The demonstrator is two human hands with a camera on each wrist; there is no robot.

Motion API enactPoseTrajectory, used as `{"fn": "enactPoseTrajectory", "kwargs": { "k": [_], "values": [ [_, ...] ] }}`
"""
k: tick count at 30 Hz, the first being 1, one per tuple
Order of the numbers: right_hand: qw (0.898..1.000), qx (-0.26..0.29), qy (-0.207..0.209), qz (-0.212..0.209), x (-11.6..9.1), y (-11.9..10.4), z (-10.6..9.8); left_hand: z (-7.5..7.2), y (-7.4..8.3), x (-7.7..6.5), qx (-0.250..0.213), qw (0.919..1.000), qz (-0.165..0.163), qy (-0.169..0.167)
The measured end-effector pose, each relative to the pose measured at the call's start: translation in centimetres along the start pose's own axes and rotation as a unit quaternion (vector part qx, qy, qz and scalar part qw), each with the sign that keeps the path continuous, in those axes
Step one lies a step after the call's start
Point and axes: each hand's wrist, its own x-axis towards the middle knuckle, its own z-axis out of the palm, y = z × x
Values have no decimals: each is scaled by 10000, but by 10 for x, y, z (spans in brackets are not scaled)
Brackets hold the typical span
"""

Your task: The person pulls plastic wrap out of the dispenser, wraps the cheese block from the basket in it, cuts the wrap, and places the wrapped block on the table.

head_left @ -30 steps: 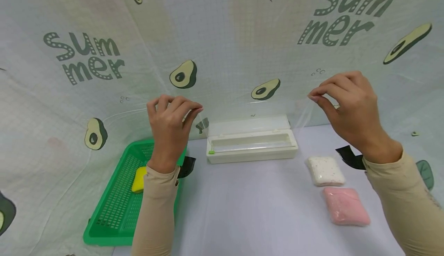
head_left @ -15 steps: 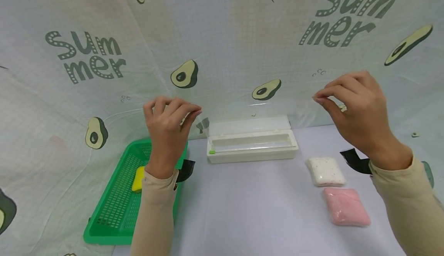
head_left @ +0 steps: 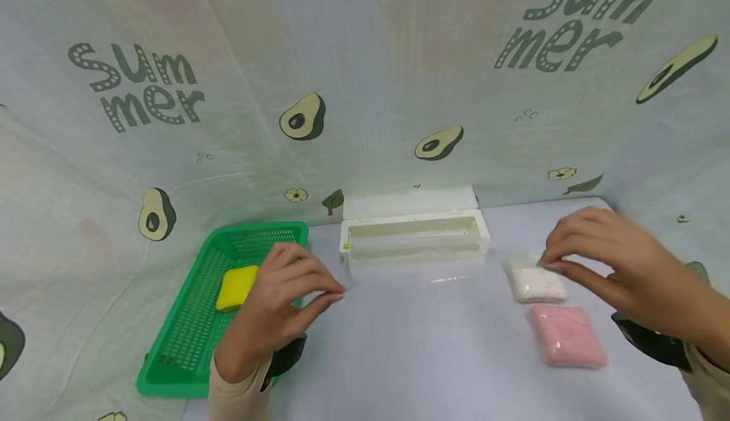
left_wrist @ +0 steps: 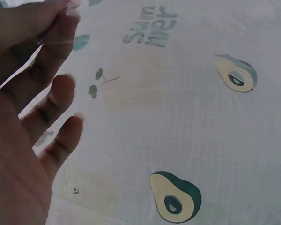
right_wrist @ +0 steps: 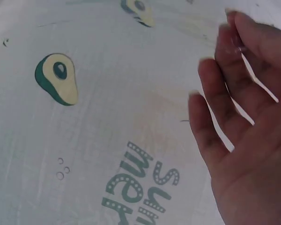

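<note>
A clear sheet of cling film point(head_left: 447, 279) spans the space between both hands, visible mostly by its glints. My left hand point(head_left: 282, 304) pinches its left edge between thumb and index finger. At the other side my right hand point(head_left: 621, 269) pinches the right edge the same way, over the white packet point(head_left: 536, 283). Behind the film stands a long white cling film dispenser point(head_left: 416, 256) with its lid up and a small green piece at its left end. In both wrist views, thumb and index fingertips meet while the remaining fingers stay loosely bent.
A green basket point(head_left: 149, 370) at the left holds a yellow packet point(head_left: 235, 288). On the right, a pink packet point(head_left: 569, 337) lies in front of the white one. A patterned cloth point(head_left: 371, 78) hangs behind the table point(head_left: 399, 370).
Both hands have come down and toward the body, carrying the film from high before the cloth to low above the table. The right hand now overlaps the white packet.
</note>
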Motion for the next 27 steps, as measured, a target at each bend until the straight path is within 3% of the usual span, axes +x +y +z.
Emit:
{"fn": "enactPoseTrajectory", "kwargs": {
  "k": [3,5,8,11,14,19,24,27],
  "values": [
    [9969,421,-632,-204,-21,-3,12,6,5,-18,-453,9947,-144,-910],
    [9922,790,-883,-377,-37,-3,27,12,9,-30,-596,9840,-453,-1617],
    [9826,1344,-1194,-465,-63,-5,54,28,15,-49,-739,9535,-1078,-2716],
    [9693,1925,-1486,-351,-91,-8,82,51,17,-73,-840,9244,-1486,-3410],
    [9580,2352,-1618,-253,-119,-10,110,77,15,-104,-901,9143,-1490,-3658],
    [9548,2406,-1748,-8,-156,-14,143,111,11,-146,-718,9029,-1583,-3932],
    [9457,2553,-1989,308,-176,-13,165,131,11,-162,-366,8936,-1685,-4145],
    [9404,2670,-2059,453,-183,-12,173,138,12,-167,-167,8930,-1610,-4200]
  ]
}}
